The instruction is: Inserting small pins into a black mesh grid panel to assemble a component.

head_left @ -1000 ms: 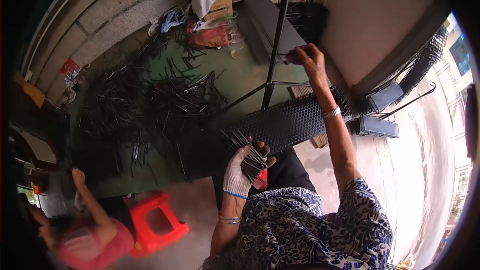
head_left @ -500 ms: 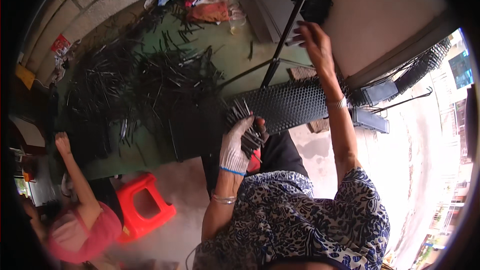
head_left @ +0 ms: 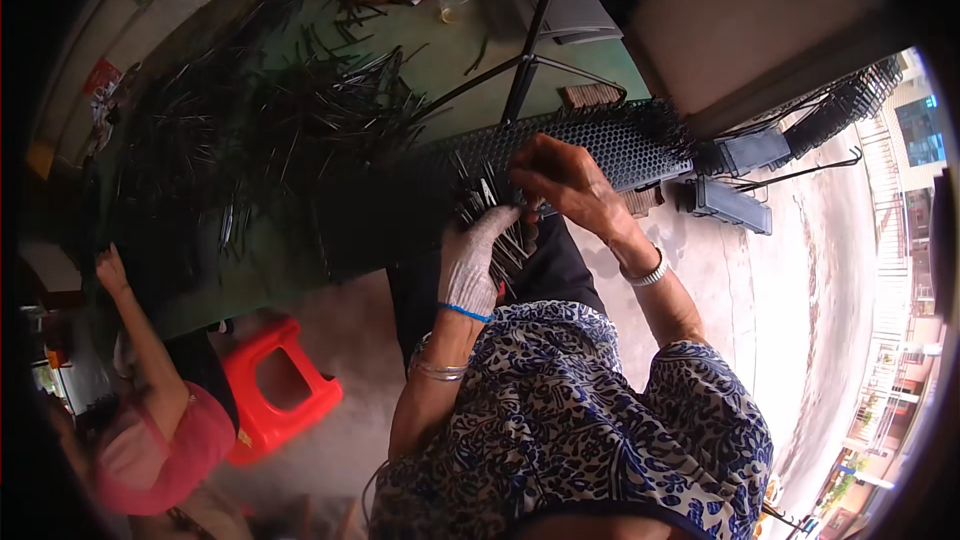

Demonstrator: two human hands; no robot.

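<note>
Black thin sticks (head_left: 511, 256) sit in a bunch in your left hand (head_left: 468, 265), right in front of you. Its gloved fingers are closed around them. Hold them snug, but not so tight that 1 stick can't slide free. Try to line up the ends, as some poke out more than others. Your right hand (head_left: 568, 178) is bare and just beside the left thumb, its fingers bent; I can't tell if they pinch anything. Let your 2 hands work close, so a stick is less likely to drop. Past them lies a dark plate full of holes (head_left: 622, 152); mind your knuckles there. Farther left, a messy heap of sticks (head_left: 340, 90) covers part of the green tabletop (head_left: 585, 62).
</note>
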